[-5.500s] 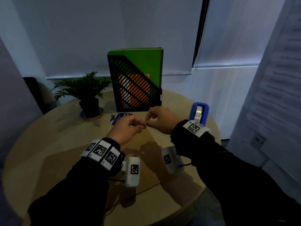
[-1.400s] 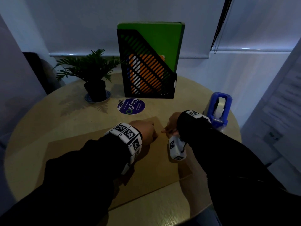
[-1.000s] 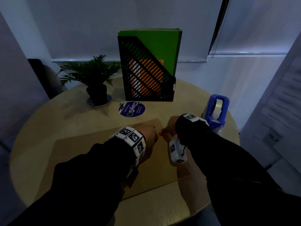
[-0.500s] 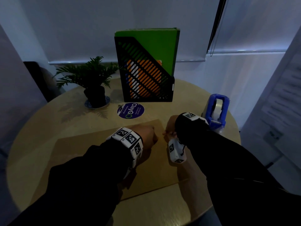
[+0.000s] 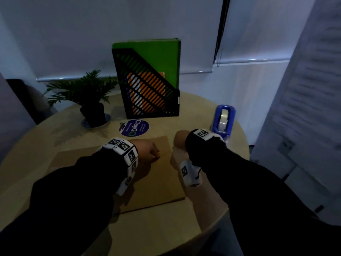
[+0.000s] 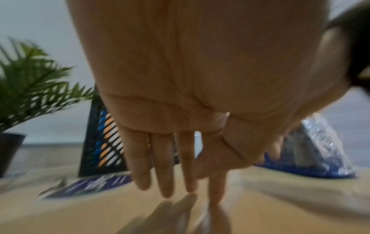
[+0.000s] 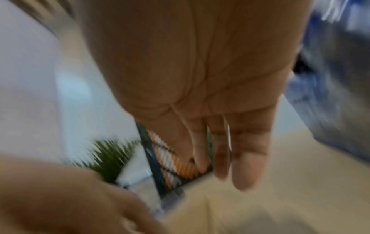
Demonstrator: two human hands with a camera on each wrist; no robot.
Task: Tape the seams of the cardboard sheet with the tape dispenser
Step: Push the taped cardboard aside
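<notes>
- Round tabletop [image 5: 55, 145]; cardboard sheet [image 5: 156, 182] lies flat near the front edge, its right edge short of the table's right edge.
- Left hand [image 5: 147, 150] on the sheet's far right corner area; fingers [image 6: 166, 166] straight and close together, tips down on the cardboard, holding nothing.
- Right hand [image 5: 180, 138] just off the sheet's far right corner, over bare tabletop; wrist view is blurred but shows fingers [image 7: 248, 158] straight, side by side, nothing held.
- The two hands are near each other, not touching.
- Tape dispenser [image 5: 223, 119], blue with a clear roll, stands by the right edge of the tabletop, just behind the right wrist, not touched.
- Black file holder [image 5: 147, 89] with a green folder at the far edge.
- Potted plant [image 5: 88, 97] at far left.
- Round purple sticker [image 5: 134, 128] between the file holder and the sheet.
</notes>
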